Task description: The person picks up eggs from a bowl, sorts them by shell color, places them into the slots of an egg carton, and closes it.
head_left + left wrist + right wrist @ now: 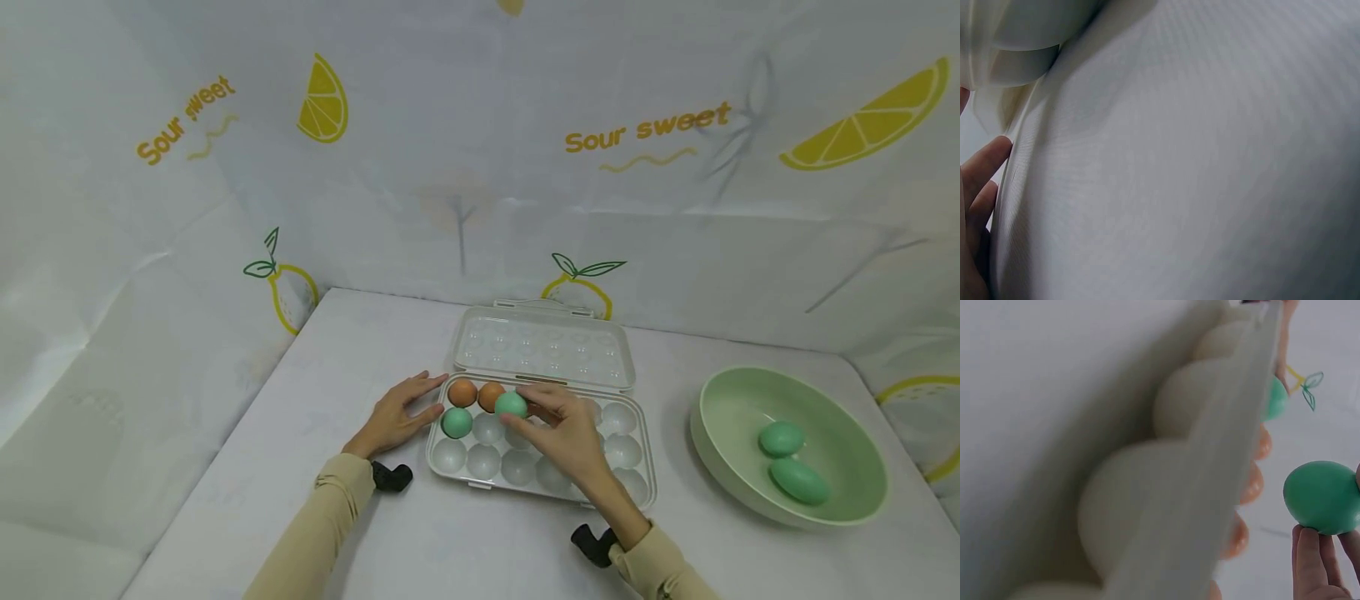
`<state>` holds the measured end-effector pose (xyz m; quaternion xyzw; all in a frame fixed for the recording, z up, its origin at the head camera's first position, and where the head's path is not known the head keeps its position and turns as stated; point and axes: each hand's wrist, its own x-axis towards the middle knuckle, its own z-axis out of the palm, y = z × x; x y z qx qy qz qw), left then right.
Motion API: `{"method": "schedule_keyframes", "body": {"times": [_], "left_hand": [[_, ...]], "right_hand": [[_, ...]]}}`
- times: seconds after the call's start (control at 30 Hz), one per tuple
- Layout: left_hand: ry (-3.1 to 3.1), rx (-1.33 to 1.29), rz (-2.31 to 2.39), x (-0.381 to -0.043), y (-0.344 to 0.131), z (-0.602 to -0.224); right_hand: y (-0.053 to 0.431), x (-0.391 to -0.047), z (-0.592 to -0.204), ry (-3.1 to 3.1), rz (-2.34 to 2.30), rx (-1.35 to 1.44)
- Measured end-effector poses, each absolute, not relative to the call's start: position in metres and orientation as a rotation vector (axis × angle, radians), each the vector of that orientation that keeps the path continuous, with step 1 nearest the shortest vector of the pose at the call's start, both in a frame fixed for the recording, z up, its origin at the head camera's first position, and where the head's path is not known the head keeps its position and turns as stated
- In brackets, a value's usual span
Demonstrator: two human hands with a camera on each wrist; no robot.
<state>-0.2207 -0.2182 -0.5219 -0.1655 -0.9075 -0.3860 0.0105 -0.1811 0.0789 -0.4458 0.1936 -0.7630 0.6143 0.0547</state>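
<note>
My right hand [568, 436] pinches a green egg [512, 406] over the egg tray [542, 492], close above its middle row. The right wrist view shows this green egg [1321, 497] held by the fingertips, higher than the tray's rim. My left hand [397, 415] lies at the tray's left side, fingers extended and thumb close to the rim. Another green egg [457, 422] sits in the leftmost cup of the middle row. Orange eggs [462, 392] fill cups in the far row; some are hidden behind my right hand in the head view.
The tray's clear lid [543, 342] lies folded back behind it. To the right stands a light green bowl [708, 442] with two green eggs [799, 482] inside. A white cloth backdrop [450, 167] printed with lemons rises at the table's far edge.
</note>
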Motion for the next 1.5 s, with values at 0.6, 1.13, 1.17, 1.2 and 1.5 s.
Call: {"method": "schedule_keyframes", "body": {"times": [0.6,1.13,1.17,1.2,1.5], "left_hand": [[-2.804,-0.557,-1.189,-0.223,-0.217,-0.522],[-2.783,-0.569,-1.183,-0.222,-0.22,-0.524],[-2.787,-0.564,-1.189,-0.222,-0.22,-0.524],[-2.791,-0.558,-1.191,-0.222,-0.22,-0.525],[-2.81,-0.532,-1.218,-0.222,-0.219,-0.526]], "right_hand": [[0.048,-0.176,-0.478,-2.392,1.784,0.586],[0.044,-0.178,-0.486,-2.43,1.77,0.609],[0.044,-0.178,-0.486,-2.433,1.776,0.6],[0.043,-0.178,-0.485,-2.434,1.78,0.593],[0.044,-0.176,-0.483,-2.477,1.822,0.491]]}}
